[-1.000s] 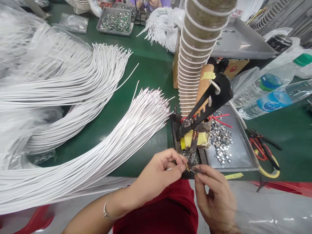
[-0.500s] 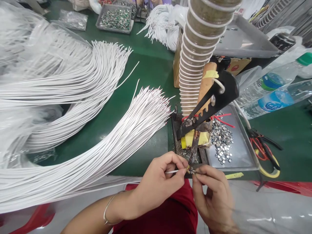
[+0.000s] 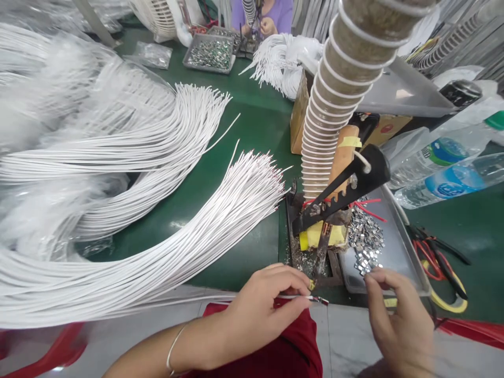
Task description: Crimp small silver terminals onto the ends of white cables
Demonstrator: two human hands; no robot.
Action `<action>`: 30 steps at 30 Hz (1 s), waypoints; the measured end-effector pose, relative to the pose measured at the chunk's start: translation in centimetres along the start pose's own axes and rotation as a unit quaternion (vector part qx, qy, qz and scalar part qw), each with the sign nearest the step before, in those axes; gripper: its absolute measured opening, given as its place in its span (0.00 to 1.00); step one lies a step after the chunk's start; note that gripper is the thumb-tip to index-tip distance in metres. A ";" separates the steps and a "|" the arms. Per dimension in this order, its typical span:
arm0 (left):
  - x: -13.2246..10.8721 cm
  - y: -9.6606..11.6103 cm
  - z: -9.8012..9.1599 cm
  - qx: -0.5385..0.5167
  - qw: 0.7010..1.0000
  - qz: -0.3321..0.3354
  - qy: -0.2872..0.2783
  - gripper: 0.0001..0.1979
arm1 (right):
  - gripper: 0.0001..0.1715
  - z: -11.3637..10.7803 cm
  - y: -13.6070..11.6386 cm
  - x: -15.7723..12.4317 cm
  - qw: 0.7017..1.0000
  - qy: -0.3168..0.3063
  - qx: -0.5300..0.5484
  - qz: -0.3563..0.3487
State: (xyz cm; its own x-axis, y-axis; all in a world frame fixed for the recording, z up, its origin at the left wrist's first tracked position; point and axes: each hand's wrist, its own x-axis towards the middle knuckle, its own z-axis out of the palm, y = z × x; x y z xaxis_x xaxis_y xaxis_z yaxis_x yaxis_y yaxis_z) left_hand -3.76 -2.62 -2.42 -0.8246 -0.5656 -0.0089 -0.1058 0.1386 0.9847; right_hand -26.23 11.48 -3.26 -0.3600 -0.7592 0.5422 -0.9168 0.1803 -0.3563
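My left hand (image 3: pixel 271 302) is closed in a pinch on a white cable (image 3: pixel 313 298), whose end sticks out to the right with short dark and red wire ends. A bit of yellow shows by its index fingertip. Over the near edge of a metal tray (image 3: pixel 407 262), my right hand (image 3: pixel 397 310) has thumb and forefinger pressed together at a pile of small shiny metal pieces (image 3: pixel 368 239). Whether a piece is between those fingertips cannot be made out. Between and beyond my hands stands a wooden-handled tool (image 3: pixel 342 157) in a black notched metal bracket (image 3: pixel 350 191).
A big bundle of white cables (image 3: pixel 220 226) lies to the left, with another bundle (image 3: pixel 189 121) behind it. A ribbed hose (image 3: pixel 334 100) rises over the bracket. Pliers (image 3: pixel 441 257) and water bottles (image 3: pixel 444 184) are on the right. Across the table a person's hands (image 3: pixel 268 26) are at work.
My right hand has left the cable end beside my left hand and moved right to the metal pieces. My left hand still holds the cable. The view has shifted, showing more of the far side.
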 end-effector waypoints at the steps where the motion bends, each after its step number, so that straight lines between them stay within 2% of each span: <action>1: 0.1 -0.2 -0.5 0.062 0.997 0.047 0.012 0.03 | 0.06 -0.3 0.9 0.1 0.999 -0.029 -0.020 -0.002; 3: 0.4 -0.9 -1.6 0.215 0.969 0.099 0.074 0.06 | 0.07 -0.5 2.4 0.3 0.996 -0.090 -0.020 -0.014; 5: 1.0 -1.6 -2.4 0.370 0.913 0.082 0.153 0.08 | 0.09 -0.2 3.0 0.5 0.992 -0.120 0.003 -0.029; 7: 1.6 -2.3 -2.7 0.442 0.874 0.045 0.196 0.11 | 0.10 0.5 2.9 0.7 0.993 -0.115 0.017 -0.034; 9: 2.1 -2.8 -2.5 0.472 0.856 0.015 0.210 0.14 | 0.12 1.0 2.2 1.0 0.995 -0.096 0.016 -0.029; 12: 2.6 -3.2 -1.7 0.498 0.844 -0.007 0.199 0.19 | 0.10 1.3 1.2 1.2 0.998 -0.059 0.011 -0.014; 17: 2.2 -2.6 -2.2 0.474 0.858 0.000 0.200 0.19 | 0.07 1.1 1.0 0.2 0.998 0.027 0.027 0.049; 19: 1.5 -1.6 -2.8 0.421 0.883 0.018 0.206 0.18 | 0.05 1.1 1.2 -0.7 0.993 0.058 0.052 0.089; 21: 0.6 -0.4 -3.1 0.252 0.947 0.043 0.193 0.14 | 0.02 1.1 1.0 -1.3 0.985 0.080 0.098 0.114; 24: -0.8 1.2 -3.0 0.066 0.994 0.031 0.083 0.10 | 0.07 0.9 -0.4 -1.4 0.978 0.088 0.163 0.093; 27: -1.6 1.8 -2.1 -0.021 0.999 -0.015 -0.043 0.11 | 0.11 0.5 -2.5 -1.0 0.975 0.050 0.211 0.049; 30: -1.9 1.4 -1.1 -0.034 0.993 -0.045 -0.101 0.11 | 0.11 0.3 -4.3 -0.8 0.961 -0.046 0.274 0.003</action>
State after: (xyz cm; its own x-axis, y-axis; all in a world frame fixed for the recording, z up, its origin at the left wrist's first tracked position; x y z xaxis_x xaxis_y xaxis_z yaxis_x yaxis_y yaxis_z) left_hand -1.73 -2.25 -0.86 -0.9087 -0.3978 -0.1263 -0.1526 0.0349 0.9877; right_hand -22.00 11.11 -2.39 -0.3252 -0.8154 0.4789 -0.6768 -0.1530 -0.7201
